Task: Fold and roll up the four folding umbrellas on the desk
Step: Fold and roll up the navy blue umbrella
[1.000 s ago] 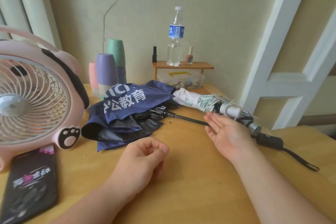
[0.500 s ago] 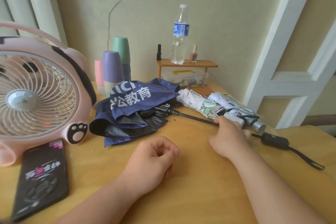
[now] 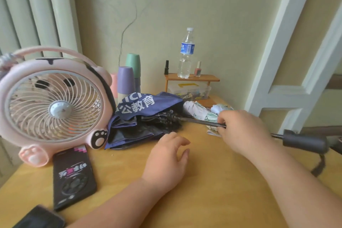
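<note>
A navy umbrella point(image 3: 140, 107) with white lettering lies half collapsed on the desk point(image 3: 212, 181), its canopy crumpled by the fan. Its dark shaft point(image 3: 196, 120) runs right to a black handle point(image 3: 303, 142) with a wrist strap. My right hand point(image 3: 242, 131) grips the shaft between canopy and handle. Behind that hand lie a white patterned umbrella point(image 3: 199, 111) and a pale blue-white one point(image 3: 220, 107), both partly hidden. My left hand point(image 3: 166, 157) rests on the desk near the canopy, fingers loosely curled, holding nothing.
A pink fan point(image 3: 53, 105) stands at the left, with a black phone point(image 3: 72, 176) in front of it. Stacked cups point(image 3: 127, 79), a small wooden shelf point(image 3: 192, 77) bearing a water bottle point(image 3: 186, 53), and a plastic box point(image 3: 188, 89) line the wall.
My right hand went from open above the white umbrellas to gripping the navy umbrella's shaft. The black handle now sits farther right. My left hand's fingers have loosened.
</note>
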Demonstrator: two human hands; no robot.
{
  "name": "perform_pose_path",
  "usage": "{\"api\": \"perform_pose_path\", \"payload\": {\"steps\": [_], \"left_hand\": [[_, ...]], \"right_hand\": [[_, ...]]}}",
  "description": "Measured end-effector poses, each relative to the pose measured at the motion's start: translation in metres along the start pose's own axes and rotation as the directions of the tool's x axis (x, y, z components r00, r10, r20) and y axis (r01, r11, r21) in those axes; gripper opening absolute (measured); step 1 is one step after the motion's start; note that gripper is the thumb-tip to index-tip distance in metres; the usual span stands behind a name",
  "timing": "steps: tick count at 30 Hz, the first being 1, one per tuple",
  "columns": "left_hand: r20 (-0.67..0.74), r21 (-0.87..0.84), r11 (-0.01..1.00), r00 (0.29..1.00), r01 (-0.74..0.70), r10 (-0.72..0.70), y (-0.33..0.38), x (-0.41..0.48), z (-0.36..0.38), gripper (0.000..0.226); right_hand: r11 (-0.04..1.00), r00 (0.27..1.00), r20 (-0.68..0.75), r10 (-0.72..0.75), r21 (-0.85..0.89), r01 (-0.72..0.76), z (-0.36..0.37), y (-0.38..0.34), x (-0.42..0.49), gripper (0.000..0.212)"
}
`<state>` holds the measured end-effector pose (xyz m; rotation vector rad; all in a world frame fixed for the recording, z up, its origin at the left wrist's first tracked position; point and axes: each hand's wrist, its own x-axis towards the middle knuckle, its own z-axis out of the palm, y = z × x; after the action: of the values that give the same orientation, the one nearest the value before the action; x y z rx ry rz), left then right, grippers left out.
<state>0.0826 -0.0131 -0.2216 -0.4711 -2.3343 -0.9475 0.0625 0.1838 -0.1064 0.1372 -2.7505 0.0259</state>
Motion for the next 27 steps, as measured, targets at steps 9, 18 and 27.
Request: {"api": "perform_pose_path", "payload": {"steps": [9, 18, 27], "left_hand": [[0.075, 0.077, 0.996, 0.996, 0.035, -0.04, 0.076, 0.09, -0.039, 0.045], [0.1, -0.316, 0.947, 0.995, 0.056, -0.026, 0.127, 0.132, -0.067, 0.034], [0.13, -0.647, 0.754, 0.991, 0.118, -0.043, 0.21, 0.118, -0.062, 0.04]], "right_hand": [[0.868, 0.916, -0.141, -0.375, -0.402, 0.293, -0.149, -0.026, 0.01, 0.004], [0.802, 0.294, -0.956, 0.019, 0.19, 0.566, -0.168, 0.027, 0.001, 0.053], [0.526, 0.673, -0.734, 0.094, 0.61, 0.592, -0.285, 0.011, 0.059, 0.064]]}}
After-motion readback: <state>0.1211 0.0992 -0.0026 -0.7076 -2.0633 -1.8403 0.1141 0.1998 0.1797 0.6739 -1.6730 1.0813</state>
